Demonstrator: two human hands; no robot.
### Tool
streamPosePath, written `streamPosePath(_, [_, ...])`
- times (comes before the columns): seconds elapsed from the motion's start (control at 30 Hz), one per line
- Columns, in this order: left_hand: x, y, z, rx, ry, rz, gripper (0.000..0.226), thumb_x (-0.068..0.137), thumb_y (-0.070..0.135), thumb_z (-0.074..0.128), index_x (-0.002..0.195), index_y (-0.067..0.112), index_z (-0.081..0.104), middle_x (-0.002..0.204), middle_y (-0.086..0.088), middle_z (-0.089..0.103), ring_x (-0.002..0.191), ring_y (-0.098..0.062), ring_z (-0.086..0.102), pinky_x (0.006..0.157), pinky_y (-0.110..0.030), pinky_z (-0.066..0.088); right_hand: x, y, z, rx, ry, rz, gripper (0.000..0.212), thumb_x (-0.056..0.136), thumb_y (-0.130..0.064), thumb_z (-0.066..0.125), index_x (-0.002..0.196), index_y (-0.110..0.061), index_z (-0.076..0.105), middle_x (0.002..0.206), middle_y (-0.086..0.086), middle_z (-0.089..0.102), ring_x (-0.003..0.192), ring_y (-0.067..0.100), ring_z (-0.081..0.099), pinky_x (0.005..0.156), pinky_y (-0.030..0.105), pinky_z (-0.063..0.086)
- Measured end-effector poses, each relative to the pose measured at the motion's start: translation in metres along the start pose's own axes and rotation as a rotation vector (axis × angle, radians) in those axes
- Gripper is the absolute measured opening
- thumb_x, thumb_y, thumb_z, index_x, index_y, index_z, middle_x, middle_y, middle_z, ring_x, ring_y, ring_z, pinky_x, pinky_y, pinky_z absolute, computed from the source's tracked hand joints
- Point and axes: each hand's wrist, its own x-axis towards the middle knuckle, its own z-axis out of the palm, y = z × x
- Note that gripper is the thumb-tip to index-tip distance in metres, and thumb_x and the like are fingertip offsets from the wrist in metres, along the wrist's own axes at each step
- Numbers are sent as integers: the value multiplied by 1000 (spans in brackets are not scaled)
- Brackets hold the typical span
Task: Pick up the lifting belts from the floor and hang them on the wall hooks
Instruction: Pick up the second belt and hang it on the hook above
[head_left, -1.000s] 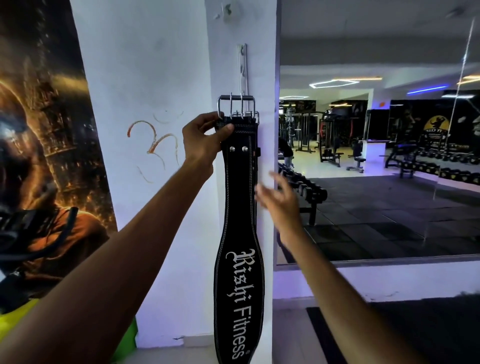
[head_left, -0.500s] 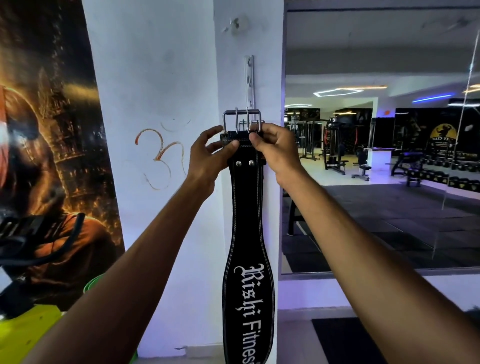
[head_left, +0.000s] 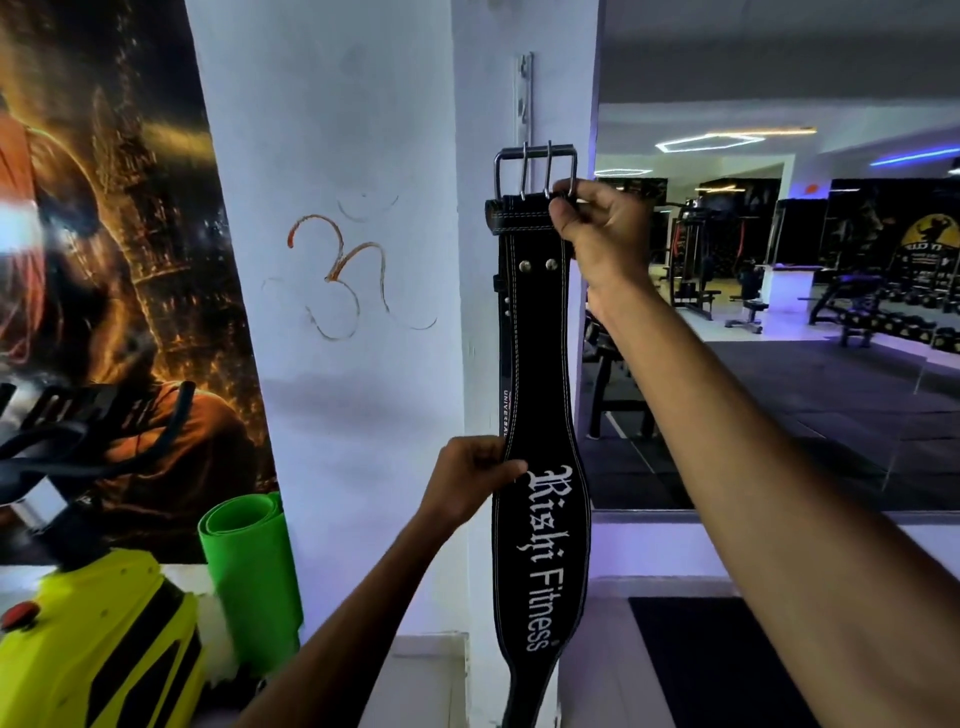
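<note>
Right hand (head_left: 602, 221): pinched the lifting belt (head_left: 537, 364) beside its buckle (head_left: 535, 171).
Left hand (head_left: 470, 483): gripped its edge.
Handling: probably stiff, weighty.

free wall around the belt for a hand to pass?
Bare wall lies left of the belt, from the orange scrawl down to the left hand. Crowded at the buckle: the right hand grips there, under the hook rail.
</note>
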Motion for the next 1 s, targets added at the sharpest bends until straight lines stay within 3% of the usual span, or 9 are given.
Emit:
streamPosePath(0.13, [17, 23, -2, -64, 90, 72, 10, 84, 8, 77, 91, 1, 75, 87, -11, 79, 81, -17, 73, 77, -28, 59, -5, 3, -2, -10, -19, 5, 25, 84, 2, 68, 109, 0, 68, 85, 2, 71, 72, -2, 65, 77, 13, 55])
streamPosePath(0.27, [-1, -3, 12, -105, 51, -7, 11, 83, -1, 75, 87, 9, 77, 88, -10, 79, 80, -19, 72, 82, -37, 59, -4, -3, -6, 10, 0, -17, 26, 84, 3, 67, 110, 2, 67, 95, 12, 73, 76, 1, 65, 79, 15, 55])
streamPosePath(0.4, [-17, -34, 14, -70, -46, -63, 16, 80, 13, 80, 93, 5, 77, 96, -15, 80, 85, -21, 74, 89, -49, 60, -7, 6, -15, -20, 10, 2, 27, 84, 3, 68, 110, 4, 67, 91, 8, 72, 72, -1, 64, 74, 13, 55])
streamPosePath(0.53, [10, 1, 5, -19, 103, 88, 32, 76, 50, 72, 91, 22, 71, 83, 12, 73, 76, -10, 67, 80, -46, 59, -14, 16, -23, 23, 41, 44, 28, 83, 2, 69, 111, 1, 64, 85, 3, 70, 71, 2, 63, 71, 12, 54])
streamPosePath(0.57, [20, 18, 3, -32, 179, 151, 29, 80, 50, 68, 92, 23, 68, 85, 13, 71, 78, -10, 66, 81, -44, 60, -15, 17, -25, 36, 53, 48, 29, 83, 2, 69, 110, -4, 63, 79, -1, 68, 68, 3, 63, 69, 12, 53])
streamPosePath(0.67, [53, 78, -6, -66, 366, 349, 18, 95, 30, 63, 102, 15, 54, 97, 11, 62, 93, 0, 61, 85, -16, 51, -14, 23, -30, 58, 73, 28, 32, 82, 4, 69, 106, -11, 55, 68, -5, 63, 63, 10, 60, 63, 21, 50])
streamPosePath(0.73, [73, 116, -7, -65, 383, 445, 15, 98, 21, 60, 108, 16, 50, 107, 9, 58, 108, -4, 58, 90, -11, 48, -12, 28, -33, 41, 52, 11, 32, 81, 3, 69, 98, -16, 49, 65, -4, 62, 63, 14, 60, 62, 26, 48])
streamPosePath(0.87, [113, 151, 0, -74, 281, 497, 19, 99, 23, 56, 119, 22, 56, 117, 0, 65, 111, -22, 65, 102, -42, 52, -1, 39, -40, -45, -8, -39, 27, 81, -3, 70, 87, -25, 54, 70, 0, 66, 60, 13, 58, 59, 25, 45])
streamPosePath(1.0, [140, 152, 8, -28, 352, 449, 18, 96, 16, 61, 111, 22, 67, 93, 1, 71, 94, -18, 70, 98, -49, 56, 20, 54, -49, -74, -80, -17, 36, 84, -12, 69, 113, -32, 66, 99, 7, 73, 84, 16, 69, 74, 25, 55])
